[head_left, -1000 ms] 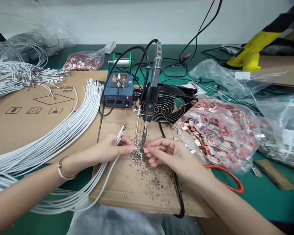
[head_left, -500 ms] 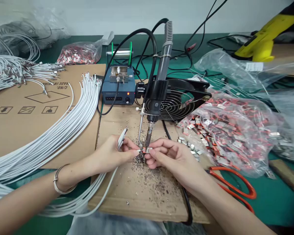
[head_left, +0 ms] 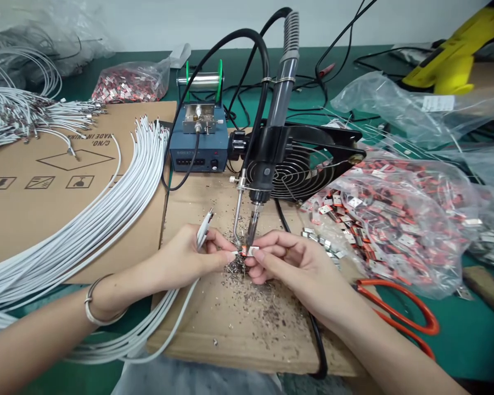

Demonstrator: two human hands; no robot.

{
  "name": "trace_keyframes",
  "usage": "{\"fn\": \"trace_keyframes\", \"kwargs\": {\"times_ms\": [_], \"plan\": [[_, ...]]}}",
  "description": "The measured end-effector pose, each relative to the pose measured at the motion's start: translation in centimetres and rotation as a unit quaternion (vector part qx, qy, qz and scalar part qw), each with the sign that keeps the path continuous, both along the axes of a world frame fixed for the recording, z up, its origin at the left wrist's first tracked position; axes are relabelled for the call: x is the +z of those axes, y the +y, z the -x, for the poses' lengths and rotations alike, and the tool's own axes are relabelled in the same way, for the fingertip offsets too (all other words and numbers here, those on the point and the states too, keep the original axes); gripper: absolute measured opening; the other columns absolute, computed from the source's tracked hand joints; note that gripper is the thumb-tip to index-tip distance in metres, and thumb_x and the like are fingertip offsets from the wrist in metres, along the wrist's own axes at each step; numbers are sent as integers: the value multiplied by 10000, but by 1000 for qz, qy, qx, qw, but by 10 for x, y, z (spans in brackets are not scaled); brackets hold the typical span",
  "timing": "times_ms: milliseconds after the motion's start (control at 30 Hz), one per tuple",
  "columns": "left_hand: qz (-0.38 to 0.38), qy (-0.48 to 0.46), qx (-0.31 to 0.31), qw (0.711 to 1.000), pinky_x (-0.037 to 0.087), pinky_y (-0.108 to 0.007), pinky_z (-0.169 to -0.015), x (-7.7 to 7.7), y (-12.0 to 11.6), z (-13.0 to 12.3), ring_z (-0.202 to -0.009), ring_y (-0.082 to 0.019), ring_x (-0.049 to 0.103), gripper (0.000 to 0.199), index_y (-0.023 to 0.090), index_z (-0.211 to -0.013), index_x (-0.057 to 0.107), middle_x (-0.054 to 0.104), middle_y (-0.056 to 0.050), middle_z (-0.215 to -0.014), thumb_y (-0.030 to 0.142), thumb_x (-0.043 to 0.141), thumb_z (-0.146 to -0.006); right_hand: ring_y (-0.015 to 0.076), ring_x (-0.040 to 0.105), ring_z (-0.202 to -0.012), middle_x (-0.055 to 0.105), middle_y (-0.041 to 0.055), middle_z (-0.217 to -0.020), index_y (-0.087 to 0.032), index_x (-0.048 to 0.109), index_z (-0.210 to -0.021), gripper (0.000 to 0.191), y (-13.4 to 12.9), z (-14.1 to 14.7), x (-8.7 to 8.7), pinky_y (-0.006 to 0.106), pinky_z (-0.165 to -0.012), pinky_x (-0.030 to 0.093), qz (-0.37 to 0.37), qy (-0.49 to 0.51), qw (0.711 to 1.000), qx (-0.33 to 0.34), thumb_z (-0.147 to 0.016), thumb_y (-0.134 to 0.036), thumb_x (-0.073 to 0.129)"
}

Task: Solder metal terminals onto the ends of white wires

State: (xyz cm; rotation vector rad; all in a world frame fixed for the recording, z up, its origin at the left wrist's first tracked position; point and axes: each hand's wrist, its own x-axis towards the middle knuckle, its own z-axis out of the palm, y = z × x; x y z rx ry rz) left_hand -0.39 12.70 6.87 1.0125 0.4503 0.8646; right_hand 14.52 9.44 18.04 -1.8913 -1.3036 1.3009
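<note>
My left hand [head_left: 193, 252] is closed on white cables [head_left: 204, 230], and one cable end sticks out between thumb and finger toward the right. My right hand [head_left: 286, 255] pinches a small USB connector [head_left: 253, 250], metal with an orange-red part facing the cable end. Right above them stands a soldering iron [head_left: 267, 164] fixed in a holder, its tip [head_left: 252, 230] pointing down at the connector. A thin solder feed tube [head_left: 239, 208] comes down beside the tip. Whether cable and connector touch is too small to tell.
Long white cables [head_left: 119, 219] lie on cardboard at left. Behind stand a blue solder feeder [head_left: 197, 142] with a solder spool [head_left: 201, 81] and a black fan [head_left: 304, 170]. At right are a bag of connectors [head_left: 403, 219] and orange-handled scissors [head_left: 411, 302]. Solder bits litter the board [head_left: 214, 312].
Both hands keep nearly the same place and grip under the iron. The red light on the blue feeder has dimmed. The view has shifted slightly.
</note>
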Motion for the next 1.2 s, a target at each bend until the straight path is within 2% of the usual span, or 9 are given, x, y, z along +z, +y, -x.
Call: {"fn": "trace_keyframes", "kwargs": {"times_ms": [333,600,867,1200], "plan": [[-12,-12,0,1000,302,-199,-512,-1,1,0,-550,-72,414,114,70,-774,651,519,8,-591,178,638,-738,90,605,-517,662,53,-666,-125,636,-783,274,-1,-1,-1,150,-496,525,-17,8,1000,17,-663,-317,790],[-8,-14,-5,1000,301,-212,-517,-2,1,2,-551,-80,409,151,85,-791,661,493,13,-582,226,648,-739,63,580,-551,670,53,-697,-168,675,-807,142,-4,-5,1,111,-520,480,-40,15,997,57,-751,-287,730],[-11,-28,-17,999,291,-206,-508,-5,3,-1,-546,-73,404,169,92,-800,667,489,14,-578,248,652,-738,44,551,-565,670,42,-694,-197,689,-836,136,-3,-10,1,83,-526,440,-41,-4,997,63,-762,-305,723],[-25,-3,-6,1000,298,-203,-505,-4,3,-2,-553,-77,415,169,84,-797,655,506,7,-594,242,643,-738,42,524,-497,670,48,-678,-172,679,-807,173,0,-4,0,94,-477,429,-43,-14,998,53,-726,-309,746]]}}
